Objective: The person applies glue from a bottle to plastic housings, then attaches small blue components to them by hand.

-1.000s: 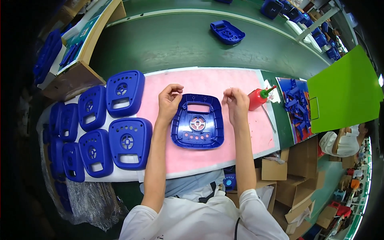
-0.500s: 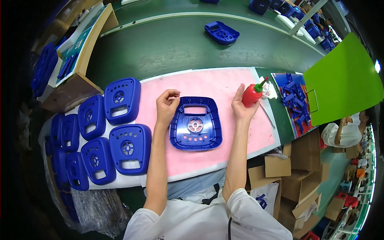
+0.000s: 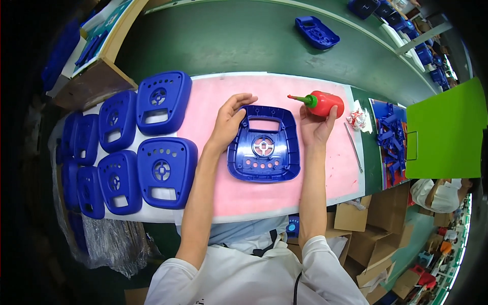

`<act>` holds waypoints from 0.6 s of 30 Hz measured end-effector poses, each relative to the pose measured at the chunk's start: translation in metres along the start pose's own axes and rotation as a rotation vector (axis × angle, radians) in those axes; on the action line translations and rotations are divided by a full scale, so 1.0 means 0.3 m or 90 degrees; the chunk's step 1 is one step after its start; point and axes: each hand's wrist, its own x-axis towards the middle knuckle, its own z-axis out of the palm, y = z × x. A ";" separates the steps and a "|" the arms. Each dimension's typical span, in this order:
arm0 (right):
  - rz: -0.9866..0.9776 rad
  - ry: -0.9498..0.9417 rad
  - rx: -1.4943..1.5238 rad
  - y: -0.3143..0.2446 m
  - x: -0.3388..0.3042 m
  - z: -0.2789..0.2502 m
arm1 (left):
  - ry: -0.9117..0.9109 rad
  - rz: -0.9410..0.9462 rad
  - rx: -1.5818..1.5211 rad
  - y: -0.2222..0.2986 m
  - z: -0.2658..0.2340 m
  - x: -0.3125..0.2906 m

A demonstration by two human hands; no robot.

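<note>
A blue plastic housing lies with its hollow side up on the pink sheet in front of me. It has a slot at the far end, a round spoked opening in the middle and a row of holes at the near end. My left hand is at its far left corner, thumb by the rim and fingers stretched beyond it, apart from the thumb. Above its right side, my right hand grips a red squeeze bottle. The bottle lies tilted in the hand, its green, red-tipped nozzle pointing left over the sheet.
Several blue housings stand face up at the left. A crumpled stained tissue and a thin metal rod lie right. Beyond are small blue parts and a green board. Another housing lies on the far green surface.
The red bottle has swung over, its nozzle turning from up-right to pointing left. The left hand's fingers have straightened out at the housing's corner. The whole view has shifted.
</note>
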 end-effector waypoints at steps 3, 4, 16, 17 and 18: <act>-0.020 -0.001 -0.041 0.011 0.004 0.012 | 0.010 0.005 -0.013 -0.003 -0.003 0.010; -0.038 -0.006 -0.062 0.013 0.006 0.014 | 0.017 0.010 -0.029 -0.004 0.002 0.015; -0.071 -0.047 -0.187 0.053 -0.011 0.047 | 0.009 0.016 0.012 -0.020 0.002 0.014; -0.068 -0.048 -0.189 0.052 -0.013 0.050 | 0.007 0.013 0.004 -0.021 0.002 0.016; -0.077 -0.046 -0.196 0.052 -0.014 0.053 | 0.005 0.010 -0.004 -0.021 0.002 0.017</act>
